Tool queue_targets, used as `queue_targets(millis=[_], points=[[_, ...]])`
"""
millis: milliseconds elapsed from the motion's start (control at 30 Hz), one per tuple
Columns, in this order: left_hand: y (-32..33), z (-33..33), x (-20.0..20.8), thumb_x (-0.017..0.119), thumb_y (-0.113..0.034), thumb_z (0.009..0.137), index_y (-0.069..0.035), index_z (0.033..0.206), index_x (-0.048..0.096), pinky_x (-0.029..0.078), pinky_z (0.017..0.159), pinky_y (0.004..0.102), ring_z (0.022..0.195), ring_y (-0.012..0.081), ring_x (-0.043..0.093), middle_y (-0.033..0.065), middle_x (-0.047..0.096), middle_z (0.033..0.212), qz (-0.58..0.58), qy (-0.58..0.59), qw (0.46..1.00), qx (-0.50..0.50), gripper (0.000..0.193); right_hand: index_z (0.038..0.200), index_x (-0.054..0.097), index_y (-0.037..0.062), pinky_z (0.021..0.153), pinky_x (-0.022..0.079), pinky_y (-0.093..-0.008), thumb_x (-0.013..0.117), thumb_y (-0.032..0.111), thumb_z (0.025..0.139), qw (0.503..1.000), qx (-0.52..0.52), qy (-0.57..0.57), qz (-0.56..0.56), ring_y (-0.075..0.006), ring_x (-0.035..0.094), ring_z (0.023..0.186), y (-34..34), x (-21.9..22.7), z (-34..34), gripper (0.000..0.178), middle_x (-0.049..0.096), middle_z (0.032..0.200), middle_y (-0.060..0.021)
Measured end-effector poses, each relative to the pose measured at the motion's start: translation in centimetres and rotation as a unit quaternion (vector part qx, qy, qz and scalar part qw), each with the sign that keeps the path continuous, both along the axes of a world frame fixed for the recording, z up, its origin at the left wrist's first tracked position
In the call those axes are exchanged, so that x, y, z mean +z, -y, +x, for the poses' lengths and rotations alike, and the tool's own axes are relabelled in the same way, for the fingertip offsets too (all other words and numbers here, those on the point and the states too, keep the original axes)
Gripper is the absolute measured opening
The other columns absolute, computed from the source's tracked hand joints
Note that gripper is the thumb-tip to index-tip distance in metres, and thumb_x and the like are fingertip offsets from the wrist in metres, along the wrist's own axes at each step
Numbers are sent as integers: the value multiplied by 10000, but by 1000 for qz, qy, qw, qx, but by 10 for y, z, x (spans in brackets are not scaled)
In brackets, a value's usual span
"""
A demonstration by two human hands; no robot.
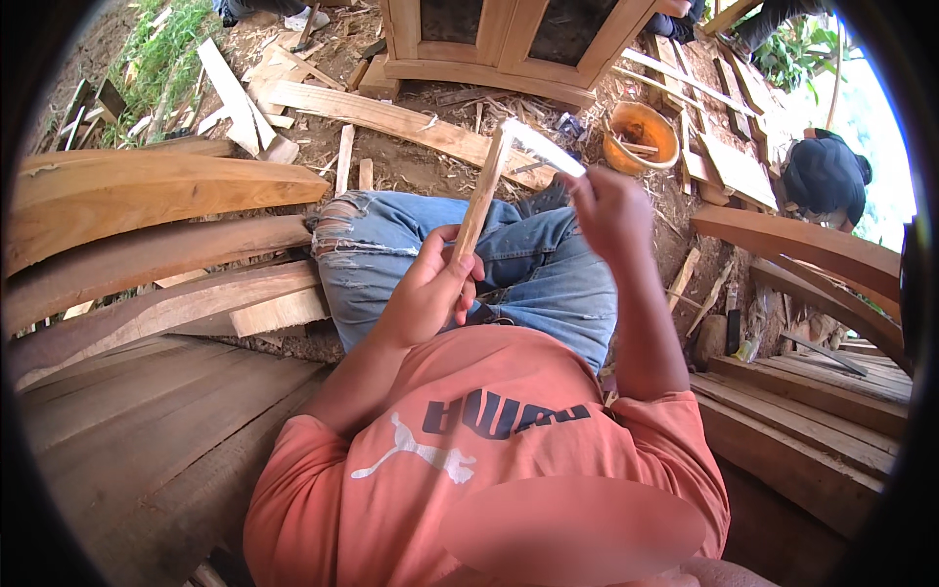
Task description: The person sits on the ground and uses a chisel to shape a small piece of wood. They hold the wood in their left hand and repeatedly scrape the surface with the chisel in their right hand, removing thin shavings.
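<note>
Fingers of my left hand point(427, 286): wrapped round the lower end of a slim wooden stick point(481, 196), upright over my knees. Right hand point(608, 210): pinching a folded pale sheet (sandpaper, probably) point(544, 148) at its tip. Best practice, I judge: firm grip, even strokes.

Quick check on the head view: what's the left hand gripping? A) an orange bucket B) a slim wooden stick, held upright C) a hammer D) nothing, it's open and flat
B: the left hand is closed around the lower end of a slim wooden stick that rises toward the right hand, which pinches a pale flat strip at its top. The orange bucket sits on the ground beyond the knees, untouched.
</note>
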State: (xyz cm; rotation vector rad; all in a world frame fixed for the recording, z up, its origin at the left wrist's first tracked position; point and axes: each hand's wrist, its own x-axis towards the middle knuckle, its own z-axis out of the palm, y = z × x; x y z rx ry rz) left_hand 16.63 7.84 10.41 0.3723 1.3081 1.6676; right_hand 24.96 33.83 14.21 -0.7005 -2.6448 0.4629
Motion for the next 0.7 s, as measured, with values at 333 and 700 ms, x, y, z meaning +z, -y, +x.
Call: queue_targets(millis=[333,700], points=[[-6,12,5,438,-229,1141,-67,1537,328,311,505,172,616,12,365,-28,474,858,1,-55,998,-26,442,627,552,108,499,437,-443,706,602,899,988,111,-15,104,-329,589,529,15,-12,1,584,548,562,-93],[14,26,-1,459,-240,1132,-88,1517,351,406,558,200,662,40,460,4,528,915,-30,-40,996,-68,428,1011,800,98,752,545,-486,409,752,1008,949,-311,-11,-52,-325,709,792,-161,22,6,762,741,830,-182]])
